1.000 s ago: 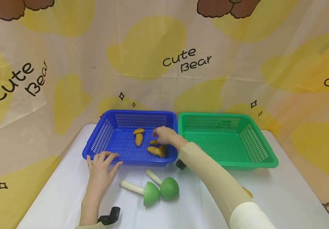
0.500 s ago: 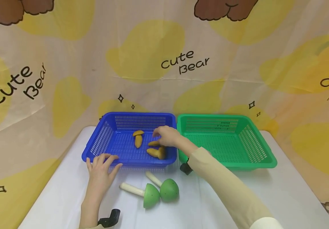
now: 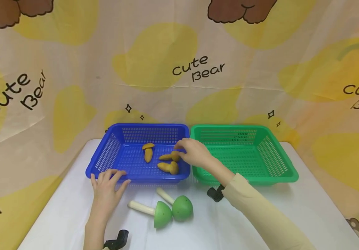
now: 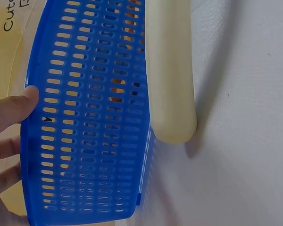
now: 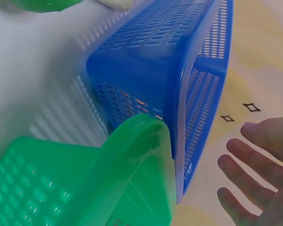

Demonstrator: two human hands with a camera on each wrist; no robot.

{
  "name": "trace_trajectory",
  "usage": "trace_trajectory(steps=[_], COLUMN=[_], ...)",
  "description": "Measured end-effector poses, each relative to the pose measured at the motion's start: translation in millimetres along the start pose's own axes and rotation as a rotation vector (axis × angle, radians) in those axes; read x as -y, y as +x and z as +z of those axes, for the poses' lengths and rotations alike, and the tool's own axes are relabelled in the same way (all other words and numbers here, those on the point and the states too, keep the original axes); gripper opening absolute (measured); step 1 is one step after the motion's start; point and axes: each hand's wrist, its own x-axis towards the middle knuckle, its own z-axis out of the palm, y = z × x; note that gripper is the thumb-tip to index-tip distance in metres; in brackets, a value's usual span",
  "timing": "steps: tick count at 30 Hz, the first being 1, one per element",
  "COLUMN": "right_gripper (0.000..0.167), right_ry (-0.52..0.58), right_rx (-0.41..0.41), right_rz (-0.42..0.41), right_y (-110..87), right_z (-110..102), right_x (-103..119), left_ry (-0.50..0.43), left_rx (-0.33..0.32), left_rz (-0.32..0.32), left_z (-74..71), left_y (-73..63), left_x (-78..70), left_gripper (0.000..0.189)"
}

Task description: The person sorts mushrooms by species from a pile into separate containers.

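My left hand holds the front rim of the blue basket near its left corner. In the left wrist view the thumb lies outside the rim and the fingers go behind it. Three brown toy mushrooms lie inside: one upright-looking mushroom mid-basket, a second mushroom at the right, and a third mushroom in front of that. My right hand hovers over the basket's right side, beside the second mushroom's cap. The right wrist view shows its fingers loose and spread, holding nothing.
A green basket stands against the blue one's right side. Two green-capped toy mushrooms lie on the white table in front: a left one and a right one. Behind hangs a printed curtain.
My right hand has drawn back to the right from the second brown mushroom, whose cap now shows. The mushroom stays in the basket. My left hand keeps its place on the rim.
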Motion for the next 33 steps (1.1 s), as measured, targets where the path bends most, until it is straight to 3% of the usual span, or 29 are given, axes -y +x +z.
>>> trace_trajectory(steps=[24,33], right_gripper=[0.016,0.019], right_ry=[-0.081,-0.105], right_rx=[-0.292,-0.347], right_rz=[-0.136,-0.098], right_y=[-76.7,-108.7], right_z=[-15.8,-13.0], right_x=[-13.0,-23.4], left_ry=[-0.001,-0.002], left_rx=[-0.014,-0.012], left_rz=[0.006,0.003], left_z=[0.9,-0.4], left_y=[-0.2,-0.7], left_x=[-0.4,-0.4], left_gripper=[0.025,0.024])
